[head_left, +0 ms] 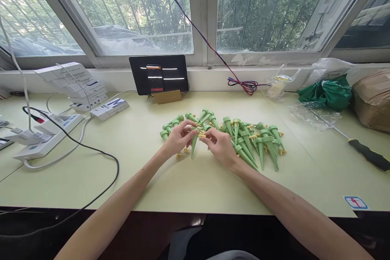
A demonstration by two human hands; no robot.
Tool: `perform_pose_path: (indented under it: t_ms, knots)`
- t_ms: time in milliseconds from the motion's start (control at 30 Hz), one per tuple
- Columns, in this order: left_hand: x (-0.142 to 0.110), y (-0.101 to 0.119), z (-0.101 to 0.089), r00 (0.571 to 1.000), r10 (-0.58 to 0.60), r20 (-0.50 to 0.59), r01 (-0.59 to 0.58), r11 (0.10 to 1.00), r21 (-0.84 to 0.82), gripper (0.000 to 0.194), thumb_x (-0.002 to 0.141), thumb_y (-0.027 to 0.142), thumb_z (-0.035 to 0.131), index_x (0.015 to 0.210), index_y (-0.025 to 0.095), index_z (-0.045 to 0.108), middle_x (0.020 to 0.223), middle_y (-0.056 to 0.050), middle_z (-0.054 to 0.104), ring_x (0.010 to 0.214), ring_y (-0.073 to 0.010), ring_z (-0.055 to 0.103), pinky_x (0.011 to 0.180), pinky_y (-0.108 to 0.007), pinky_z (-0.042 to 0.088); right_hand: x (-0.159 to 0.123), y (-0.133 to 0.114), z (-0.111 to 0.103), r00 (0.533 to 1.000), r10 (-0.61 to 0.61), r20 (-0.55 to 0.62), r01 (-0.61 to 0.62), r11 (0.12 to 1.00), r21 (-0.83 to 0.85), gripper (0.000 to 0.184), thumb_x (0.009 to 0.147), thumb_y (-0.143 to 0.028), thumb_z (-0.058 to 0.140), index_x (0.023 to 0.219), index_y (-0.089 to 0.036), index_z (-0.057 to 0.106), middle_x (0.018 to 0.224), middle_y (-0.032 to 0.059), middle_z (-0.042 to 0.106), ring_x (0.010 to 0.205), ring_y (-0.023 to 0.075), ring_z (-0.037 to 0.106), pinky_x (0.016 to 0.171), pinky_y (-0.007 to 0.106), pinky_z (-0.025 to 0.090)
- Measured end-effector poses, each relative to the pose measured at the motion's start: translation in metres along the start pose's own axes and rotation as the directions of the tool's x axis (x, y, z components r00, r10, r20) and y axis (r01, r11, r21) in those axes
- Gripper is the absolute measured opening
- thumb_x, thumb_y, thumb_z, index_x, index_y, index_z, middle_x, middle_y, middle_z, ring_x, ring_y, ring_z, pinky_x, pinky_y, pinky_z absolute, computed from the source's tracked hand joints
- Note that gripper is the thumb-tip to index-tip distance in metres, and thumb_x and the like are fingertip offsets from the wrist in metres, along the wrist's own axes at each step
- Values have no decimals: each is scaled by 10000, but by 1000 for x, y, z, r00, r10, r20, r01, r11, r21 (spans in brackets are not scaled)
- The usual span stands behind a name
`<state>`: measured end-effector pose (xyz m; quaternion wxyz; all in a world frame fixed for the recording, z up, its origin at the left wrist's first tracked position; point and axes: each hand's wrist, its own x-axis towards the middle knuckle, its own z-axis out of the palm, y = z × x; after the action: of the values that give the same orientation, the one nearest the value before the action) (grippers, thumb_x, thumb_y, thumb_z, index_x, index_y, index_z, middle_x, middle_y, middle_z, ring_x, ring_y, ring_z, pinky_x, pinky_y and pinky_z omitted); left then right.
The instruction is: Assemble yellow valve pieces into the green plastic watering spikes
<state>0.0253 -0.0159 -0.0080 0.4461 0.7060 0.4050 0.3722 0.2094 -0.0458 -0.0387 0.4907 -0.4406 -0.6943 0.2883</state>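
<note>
the left hand (pixel 180 135) pinches a green spike (pixel 194 148) by its wide top, point down, over the desk (pixel 183 193), near the pile of green spikes (pixel 269 144). the right hand (pixel 219 146) pinches a small yellow piece (pixel 201 134) just beside that top. the spike looks light, stiff and smooth, so the wide top seems best to hold. the white boxes (pixel 76 83) look shut, and i can't tell what the green bag (pixel 335 93) has inside

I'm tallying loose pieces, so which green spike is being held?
The green spike held tip-down in the left hand; the other spikes lie on the table.
</note>
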Motion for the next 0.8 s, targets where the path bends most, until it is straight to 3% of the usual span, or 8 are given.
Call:
perform_pose_path:
  t_ms: [400, 600, 800]
  knots:
    - [-2, 8, -1, 997, -53, 64, 56, 998, -43, 381, 896, 478, 599, 1134, 182, 572, 698, 14, 578, 491, -98, 535, 490, -232, 452, 1, 0, -1, 1000, -2, -17, 2, 1000, -9, 243, 918, -395, 595, 776, -198, 594, 649, -17, 614, 521, 120, 534, 542, 233, 410]
    - [-5, 12, -1, 989, -46, 142, 60, 994, -97, 477, 837, 395, 696, 1248, 210, 540, 837, -17, 571, 688, -143, 606, 543, -230, 459, 1, 2, -1, 999, 1, -42, -2, 1000, -19, 268, 932, -408, 570, 770, -196, 598, 675, -5, 637, 533, 120, 540, 543, 231, 414]
    - [-6, 9, -1, 987, -62, 151, 75, 994, -77, 471, 843, 388, 693, 1251, 221, 527, 748, 7, 558, 654, -137, 585, 521, -221, 435, 1, 0, -2, 999, 1, -35, -1, 1000, -6, 265, 935, -409, 565, 792, -192, 616, 698, 7, 653, 546, 127, 552, 548, 237, 428]
